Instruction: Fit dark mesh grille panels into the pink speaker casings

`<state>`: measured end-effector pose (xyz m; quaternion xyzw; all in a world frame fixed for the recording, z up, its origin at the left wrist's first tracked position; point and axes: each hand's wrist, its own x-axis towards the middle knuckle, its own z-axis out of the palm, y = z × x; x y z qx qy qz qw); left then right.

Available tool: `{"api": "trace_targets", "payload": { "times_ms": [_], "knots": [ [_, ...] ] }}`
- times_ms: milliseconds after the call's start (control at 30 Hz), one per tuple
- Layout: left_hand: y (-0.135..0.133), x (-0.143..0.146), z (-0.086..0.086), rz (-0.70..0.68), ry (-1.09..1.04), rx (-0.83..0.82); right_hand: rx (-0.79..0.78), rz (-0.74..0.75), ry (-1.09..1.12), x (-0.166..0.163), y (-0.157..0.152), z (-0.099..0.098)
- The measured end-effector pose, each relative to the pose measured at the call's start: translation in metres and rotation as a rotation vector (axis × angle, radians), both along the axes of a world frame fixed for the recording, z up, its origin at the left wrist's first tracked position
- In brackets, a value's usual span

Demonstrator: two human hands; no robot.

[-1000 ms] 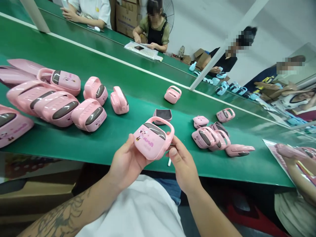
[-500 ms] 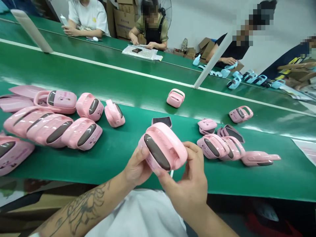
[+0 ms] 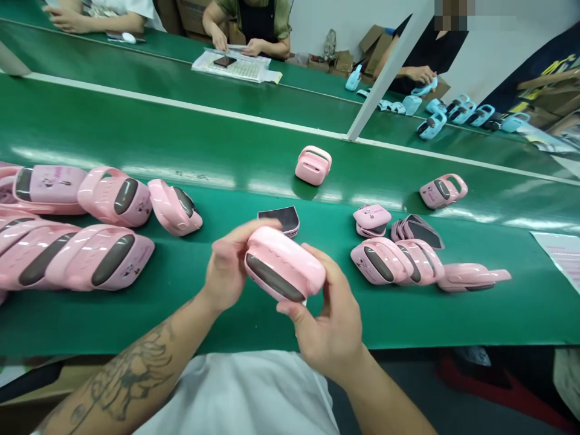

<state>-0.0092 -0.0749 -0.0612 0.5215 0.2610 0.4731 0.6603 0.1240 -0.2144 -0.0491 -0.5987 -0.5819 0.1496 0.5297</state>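
Between both hands, above the near edge of the green bench, is a pink plastic handled housing (image 3: 285,261) with a dark oval window facing me. My left hand (image 3: 229,269) is closed on its left end, fingers reaching behind it. My right hand (image 3: 333,317) grips the right end, thumb low in front and fingers behind. Just past the housing lies a stack of dark panels with pink edges (image 3: 290,220), partly hidden by my left fingers. To the right sit more pink housings (image 3: 380,261) in a short row.
Several pink housings (image 3: 120,260) crowd the bench (image 3: 408,326) at left. Single ones stand farther back, a pink housing (image 3: 312,166) and another (image 3: 443,192). A slanted post (image 3: 385,75) rises from the divider. Across it, people sit near light-blue housings (image 3: 430,125).
The held housing has tipped, its handle side turning up and its window facing lower. My left hand has shifted its fingers higher behind it. The whole view has tilted down.
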Motion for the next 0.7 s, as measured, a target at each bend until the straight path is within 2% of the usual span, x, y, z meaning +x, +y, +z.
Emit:
{"api": "trace_targets", "payload": {
  "times_ms": [133,200,333,433,600,700],
  "knots": [
    [0.001,0.018,0.003,0.226,0.114,0.192,0.111,-0.051,-0.086,-0.001,0.003,-0.011],
    [-0.002,0.026,0.008,0.256,0.087,0.248,0.124,-0.070,-0.084,0.000,0.002,-0.011],
    [-0.008,0.035,0.021,0.215,-0.034,0.155,0.121,-0.075,-0.152,0.002,-0.003,0.002],
    [-0.013,0.036,0.030,0.175,-0.125,0.082,0.204,-0.128,-0.217,-0.001,-0.003,0.013],
    [-0.022,0.032,0.040,0.151,-0.183,0.112,0.385,-0.152,-0.317,-0.005,0.001,0.021],
    [-0.018,0.037,0.046,0.092,-0.197,0.134,0.457,-0.135,-0.374,0.001,0.005,0.028]
  ]
}}
